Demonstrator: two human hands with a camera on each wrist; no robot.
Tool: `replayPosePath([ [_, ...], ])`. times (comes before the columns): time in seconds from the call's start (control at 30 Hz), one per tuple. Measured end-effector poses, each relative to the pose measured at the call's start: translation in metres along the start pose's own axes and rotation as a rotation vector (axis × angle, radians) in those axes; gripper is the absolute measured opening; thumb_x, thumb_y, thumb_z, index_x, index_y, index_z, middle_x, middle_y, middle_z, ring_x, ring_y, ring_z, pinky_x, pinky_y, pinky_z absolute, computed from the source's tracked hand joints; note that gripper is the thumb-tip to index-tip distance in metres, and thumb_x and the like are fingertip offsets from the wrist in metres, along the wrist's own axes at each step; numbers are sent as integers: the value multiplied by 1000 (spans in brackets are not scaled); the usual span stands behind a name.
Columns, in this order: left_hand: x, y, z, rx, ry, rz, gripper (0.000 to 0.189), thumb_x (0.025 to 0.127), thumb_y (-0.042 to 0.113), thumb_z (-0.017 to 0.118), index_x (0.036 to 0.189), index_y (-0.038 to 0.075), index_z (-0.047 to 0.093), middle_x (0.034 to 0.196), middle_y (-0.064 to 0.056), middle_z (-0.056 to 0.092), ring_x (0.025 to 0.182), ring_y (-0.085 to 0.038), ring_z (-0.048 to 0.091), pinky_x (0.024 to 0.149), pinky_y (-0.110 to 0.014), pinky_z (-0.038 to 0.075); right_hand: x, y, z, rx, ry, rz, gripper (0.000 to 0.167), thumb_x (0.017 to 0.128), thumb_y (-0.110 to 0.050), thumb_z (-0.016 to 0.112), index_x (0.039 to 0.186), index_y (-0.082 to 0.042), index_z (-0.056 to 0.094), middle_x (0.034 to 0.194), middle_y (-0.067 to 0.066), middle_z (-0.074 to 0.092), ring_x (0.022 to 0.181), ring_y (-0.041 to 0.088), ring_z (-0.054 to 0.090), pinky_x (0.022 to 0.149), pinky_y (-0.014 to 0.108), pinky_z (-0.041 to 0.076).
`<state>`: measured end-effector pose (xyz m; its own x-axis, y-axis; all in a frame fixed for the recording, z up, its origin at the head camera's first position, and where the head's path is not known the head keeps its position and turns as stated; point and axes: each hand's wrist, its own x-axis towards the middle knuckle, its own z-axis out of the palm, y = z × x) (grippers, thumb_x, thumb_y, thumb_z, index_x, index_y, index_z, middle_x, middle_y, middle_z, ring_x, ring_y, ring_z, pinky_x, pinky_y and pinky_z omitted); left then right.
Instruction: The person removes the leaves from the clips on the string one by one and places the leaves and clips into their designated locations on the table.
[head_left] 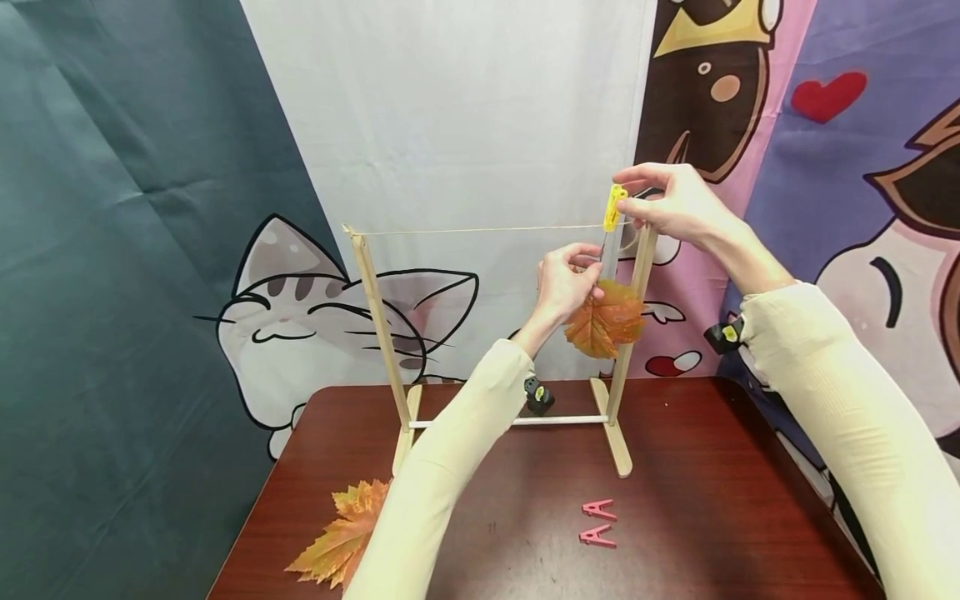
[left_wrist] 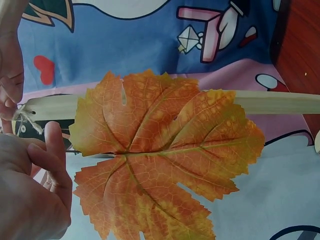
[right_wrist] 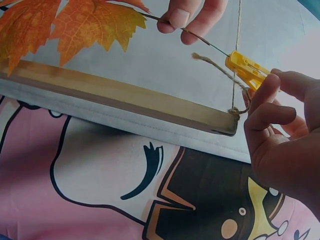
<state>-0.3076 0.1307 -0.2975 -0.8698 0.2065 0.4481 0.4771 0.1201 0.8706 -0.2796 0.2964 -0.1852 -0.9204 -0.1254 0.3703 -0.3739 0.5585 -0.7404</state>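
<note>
Near the right end of the string (head_left: pixel 480 229), my right hand (head_left: pixel 678 204) pinches a yellow clothespin (head_left: pixel 614 207) between thumb and fingers. The clothespin's tip meets the string and the thin dark stem (right_wrist: pixel 206 42) of an orange maple leaf (head_left: pixel 606 321). Just below, the stem is pinched by my left hand (head_left: pixel 564 283). The leaf hangs beneath the left fingers, in front of the right wooden post (head_left: pixel 643 258), and fills the middle of the left wrist view. Whether the clothespin's tip is closed around the string is too small to tell.
A wooden frame with a left post (head_left: pixel 380 325) and a white bottom bar (head_left: pixel 562 421) stands on the brown table (head_left: pixel 697 500). Two pink clothespins (head_left: pixel 597 536) lie in front of it. Another maple leaf (head_left: pixel 341 537) lies at left, partly behind my left sleeve.
</note>
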Motion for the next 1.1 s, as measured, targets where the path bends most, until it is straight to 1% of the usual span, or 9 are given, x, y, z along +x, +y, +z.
replayPosePath([
  [0.17, 1, 1, 1, 30, -2, -28, 15, 93, 4, 70, 107, 5, 74, 87, -1, 71, 50, -11, 65, 47, -22, 50, 2, 0, 1, -14, 2, 0, 41, 94, -12, 70, 131, 3, 61, 98, 2, 64, 61, 9, 63, 51, 21, 46],
  [0.3, 1, 2, 1, 25, -6, -30, 14, 93, 4, 70, 107, 3, 74, 87, -2, 71, 49, -11, 65, 47, -23, 51, 3, -1, 2, -2, 22, -5, 38, 93, -10, 70, 127, 5, 63, 94, 1, 66, 60, 8, 63, 51, 21, 48],
  [0.47, 2, 3, 1, 21, -8, -33, 16, 93, 4, 69, 108, 2, 74, 88, -2, 71, 49, -10, 65, 47, -22, 50, 3, -2, 3, 3, 55, 0, 34, 92, -10, 71, 121, 5, 66, 91, -1, 67, 62, 7, 64, 53, 20, 49],
  [0.6, 2, 3, 0, 16, 2, -27, 15, 93, 3, 70, 107, 1, 74, 87, -3, 71, 49, -11, 65, 46, -22, 49, 3, -2, 4, -33, 83, -6, 31, 91, -11, 72, 117, 5, 68, 86, -6, 66, 63, 8, 60, 52, 19, 45],
  [0.73, 2, 3, 1, 3, 12, -18, 15, 92, 1, 70, 106, 0, 74, 86, -4, 71, 49, -12, 65, 46, -22, 49, 2, -3, 4, -61, 112, -22, 30, 91, -12, 72, 115, 6, 68, 82, -6, 65, 60, 10, 55, 51, 19, 44],
  [0.8, 2, 4, 1, 4, 14, -18, 15, 92, 1, 70, 106, 1, 74, 85, -3, 71, 48, -11, 65, 46, -22, 50, 2, -4, 4, -63, 130, -27, 28, 91, -11, 72, 114, 6, 69, 79, -7, 65, 58, 9, 52, 50, 19, 43],
  [0.9, 2, 4, 1, 9, 13, -15, 15, 92, 2, 70, 106, 1, 74, 86, -3, 71, 48, -11, 65, 46, -23, 50, 1, -6, 3, -48, 158, -32, 25, 90, -8, 72, 111, 4, 70, 76, -9, 64, 57, 8, 50, 48, 18, 40],
  [1.0, 1, 4, 1, 3, 10, -11, 15, 92, 1, 70, 106, 1, 74, 85, -3, 70, 48, -12, 65, 47, -24, 51, 0, -7, 2, -11, 175, -28, 20, 89, -6, 72, 108, 0, 72, 75, -9, 65, 57, 7, 50, 48, 18, 38],
  [1.1, -1, 4, 0, -6, 10, -17, 13, 92, 1, 70, 104, 3, 75, 83, -2, 69, 48, -13, 65, 48, -25, 52, -1, -7, 1, 21, 181, -18, 21, 89, -7, 72, 110, -1, 72, 76, -8, 66, 60, 8, 53, 50, 18, 39],
])
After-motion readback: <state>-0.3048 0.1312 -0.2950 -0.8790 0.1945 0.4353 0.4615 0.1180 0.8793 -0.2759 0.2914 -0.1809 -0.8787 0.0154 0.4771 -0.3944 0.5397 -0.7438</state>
